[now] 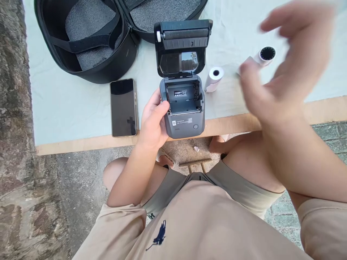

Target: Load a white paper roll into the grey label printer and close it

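My left hand (155, 124) is closed around the left side of a dark grey portable label printer (185, 126) at the table's front edge. The printer's lid (182, 43) stands open, and its paper compartment holds no roll. To its right a white paper roll (213, 81) stands upright on the table. My right hand (287, 68), blurred by motion, hovers at the right with thumb and fingers apart. Just beyond its thumb is a second white roll with a black core (267, 55), partly hidden by the hand.
A black zippered case (108, 68) lies open at the back left, with grey foam and a strap inside. A smartphone (123, 108) rests left of the printer. A pale cloth (73, 108) covers the table, whose wooden front edge (81, 146) is bare.
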Demonstrator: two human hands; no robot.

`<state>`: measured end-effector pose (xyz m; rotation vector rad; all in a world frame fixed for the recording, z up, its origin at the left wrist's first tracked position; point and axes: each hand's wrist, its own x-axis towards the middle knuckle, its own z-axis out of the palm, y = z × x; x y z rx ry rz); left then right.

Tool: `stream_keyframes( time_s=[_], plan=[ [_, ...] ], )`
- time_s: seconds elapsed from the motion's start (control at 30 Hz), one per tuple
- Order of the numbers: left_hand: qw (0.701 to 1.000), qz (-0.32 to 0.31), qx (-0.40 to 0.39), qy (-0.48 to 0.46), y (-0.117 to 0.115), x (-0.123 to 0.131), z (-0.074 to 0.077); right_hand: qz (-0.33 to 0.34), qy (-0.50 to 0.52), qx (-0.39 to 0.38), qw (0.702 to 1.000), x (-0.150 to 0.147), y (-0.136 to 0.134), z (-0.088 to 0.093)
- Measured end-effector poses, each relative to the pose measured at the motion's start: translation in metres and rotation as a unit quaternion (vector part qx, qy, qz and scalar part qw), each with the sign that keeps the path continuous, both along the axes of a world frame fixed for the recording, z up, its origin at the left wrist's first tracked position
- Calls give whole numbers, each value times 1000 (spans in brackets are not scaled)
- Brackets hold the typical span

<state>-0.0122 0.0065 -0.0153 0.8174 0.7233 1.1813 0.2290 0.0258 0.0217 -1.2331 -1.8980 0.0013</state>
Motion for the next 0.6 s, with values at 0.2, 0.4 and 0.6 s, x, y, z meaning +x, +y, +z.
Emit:
stream_keyframes(
  time_s=[0.2,0.4,0.6],
  plan=[
    [1000,5,11,7,1,-1,-1,-160,-60,-275,946,16,19,5],
    [1000,-7,15,-17,1,-1,-1,-190,-60,-347,917,8,18,5],
    [1000,-7,3,7,0,-1,1,-35,346,-302,888,10,16,6]
  ],
)
